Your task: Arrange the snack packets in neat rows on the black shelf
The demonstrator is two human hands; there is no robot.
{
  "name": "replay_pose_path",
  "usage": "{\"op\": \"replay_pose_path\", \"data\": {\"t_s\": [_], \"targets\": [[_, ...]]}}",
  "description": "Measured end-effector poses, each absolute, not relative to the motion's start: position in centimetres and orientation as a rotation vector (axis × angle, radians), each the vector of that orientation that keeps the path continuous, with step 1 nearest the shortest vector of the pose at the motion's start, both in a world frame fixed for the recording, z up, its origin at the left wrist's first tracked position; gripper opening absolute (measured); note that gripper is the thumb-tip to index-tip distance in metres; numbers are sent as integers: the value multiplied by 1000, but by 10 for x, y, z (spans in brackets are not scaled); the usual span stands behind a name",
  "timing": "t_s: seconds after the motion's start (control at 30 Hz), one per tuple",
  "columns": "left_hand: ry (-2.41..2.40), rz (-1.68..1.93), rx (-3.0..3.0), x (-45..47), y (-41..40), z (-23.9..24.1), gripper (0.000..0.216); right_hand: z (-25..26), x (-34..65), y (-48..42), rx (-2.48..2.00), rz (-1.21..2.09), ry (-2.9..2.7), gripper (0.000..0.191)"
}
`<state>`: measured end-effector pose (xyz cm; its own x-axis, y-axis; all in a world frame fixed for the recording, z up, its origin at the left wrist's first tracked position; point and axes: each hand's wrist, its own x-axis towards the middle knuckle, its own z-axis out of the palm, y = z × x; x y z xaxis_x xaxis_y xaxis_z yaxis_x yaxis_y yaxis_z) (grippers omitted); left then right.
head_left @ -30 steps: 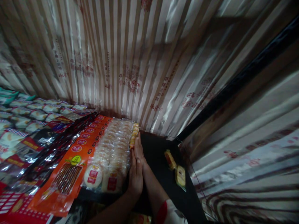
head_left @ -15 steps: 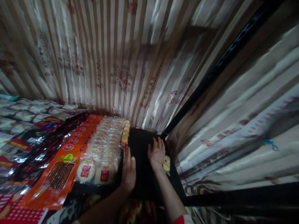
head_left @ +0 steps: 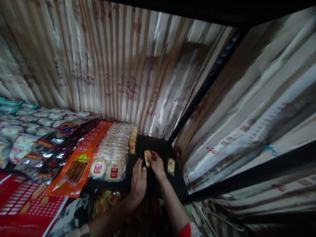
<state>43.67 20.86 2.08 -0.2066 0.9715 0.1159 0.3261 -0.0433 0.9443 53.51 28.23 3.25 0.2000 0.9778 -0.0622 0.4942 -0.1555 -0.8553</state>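
My left hand (head_left: 138,179) lies flat and open on the black shelf (head_left: 160,184), fingers pointing away, just right of a stack of clear-wrapped round white cakes (head_left: 114,152). My right hand (head_left: 156,163) is closed on a small yellow snack packet (head_left: 147,157), held just above the shelf between the two hands. A second small yellow packet (head_left: 171,165) lies on the shelf to the right of that hand. A row of small yellow packets (head_left: 133,140) stands along the right side of the cakes.
Orange sausage packs (head_left: 84,158) lie left of the cakes, dark foil bags (head_left: 53,148) and white snack bags (head_left: 22,125) further left. Striped shiny sheeting (head_left: 128,72) forms the back and right walls. A black post (head_left: 204,85) rises from the shelf's far right corner.
My right hand went to the loose packets at the right, then came back toward the middle holding one small yellow packet. My left hand slid back a little and stays flat. The camera shifted.
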Motion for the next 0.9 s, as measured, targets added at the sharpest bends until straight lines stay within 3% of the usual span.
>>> {"op": "replay_pose_path", "data": {"t_s": [0.27, 0.9], "targets": [[1588, 1266, 1359, 429, 203, 28, 46, 17, 496, 278, -1446, 1058, -1190, 35], [1464, 1334, 1152, 412, 239, 10, 48, -9, 458, 312, -1422, 852, -1340, 32]]}}
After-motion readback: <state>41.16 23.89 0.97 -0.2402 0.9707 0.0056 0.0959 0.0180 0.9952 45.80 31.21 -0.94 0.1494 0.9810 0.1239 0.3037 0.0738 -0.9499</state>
